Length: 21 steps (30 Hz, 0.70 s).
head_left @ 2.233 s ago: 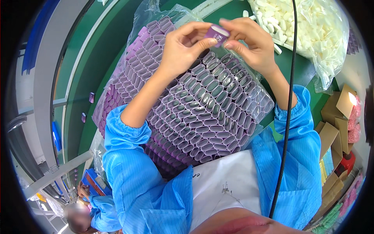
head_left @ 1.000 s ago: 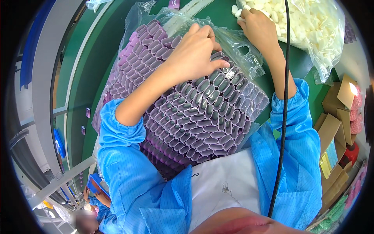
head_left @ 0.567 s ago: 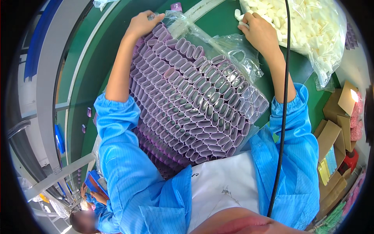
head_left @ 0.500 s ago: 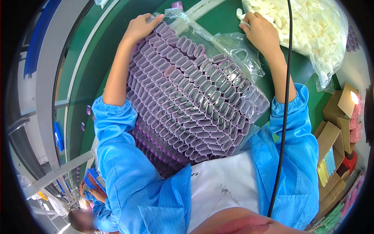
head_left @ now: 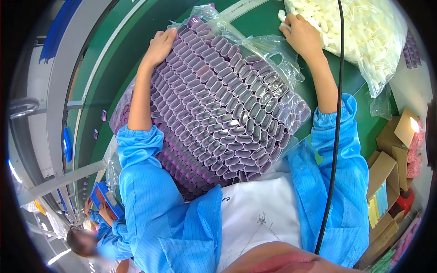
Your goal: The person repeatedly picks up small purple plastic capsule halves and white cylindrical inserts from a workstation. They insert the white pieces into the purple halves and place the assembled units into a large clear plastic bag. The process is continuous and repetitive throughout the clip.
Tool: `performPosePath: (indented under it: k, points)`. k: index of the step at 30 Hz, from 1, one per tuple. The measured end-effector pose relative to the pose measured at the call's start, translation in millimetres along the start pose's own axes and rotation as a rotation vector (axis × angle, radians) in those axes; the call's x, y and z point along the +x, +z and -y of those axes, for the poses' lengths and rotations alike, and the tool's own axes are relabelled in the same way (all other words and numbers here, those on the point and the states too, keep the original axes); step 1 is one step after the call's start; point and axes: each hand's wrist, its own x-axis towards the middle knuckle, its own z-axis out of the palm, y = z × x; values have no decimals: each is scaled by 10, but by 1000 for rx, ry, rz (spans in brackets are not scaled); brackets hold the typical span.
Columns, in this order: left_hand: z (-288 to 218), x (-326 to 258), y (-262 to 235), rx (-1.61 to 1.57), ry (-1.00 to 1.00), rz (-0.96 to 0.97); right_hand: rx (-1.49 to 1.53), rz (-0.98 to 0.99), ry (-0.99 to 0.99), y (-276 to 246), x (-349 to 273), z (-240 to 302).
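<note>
A big block of purple oval tubes (head_left: 214,104), open ends up, leans against my front inside a clear plastic bag (head_left: 259,45). My left hand (head_left: 160,49) grips the far left edge of the block, fingers bent against the outer tubes and fingertips partly hidden. One tube (head_left: 195,21) at the far end shows its printed side wall. Beyond the bag, at the right, my right hand (head_left: 301,37) pinches a small white oval piece (head_left: 285,25). Next to it lies a large clear bag of similar white pieces (head_left: 355,41).
A green work surface (head_left: 261,20) lies beneath, with two loose purple tubes (head_left: 104,115) at the left. A black cable (head_left: 337,127) hangs before my right arm. Open cardboard boxes (head_left: 387,168) stand at the right. Another person (head_left: 109,236) holds a blue tray (head_left: 107,200) at lower left.
My left hand has come down and left from the bag's far corner onto the block's edge. The block has shifted slightly away. My right hand has barely moved.
</note>
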Motion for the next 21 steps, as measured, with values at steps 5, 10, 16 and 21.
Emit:
performPosePath:
  k: [5, 10, 16, 21]
  points:
    - [25, -113, 109, 218, -8, -163, 12, 10, 0, 13, 29, 41]
    - [-100, -161, -8, 191, 99, -137, 15, 30, 1, -3, 58, 43]
    - [-96, -135, -82, 34, -10, -11, 16, 18, -34, 28, 114, 54]
    - [-119, -86, -58, 3, 0, 66, 8, 9, -40, 41, 223, -1]
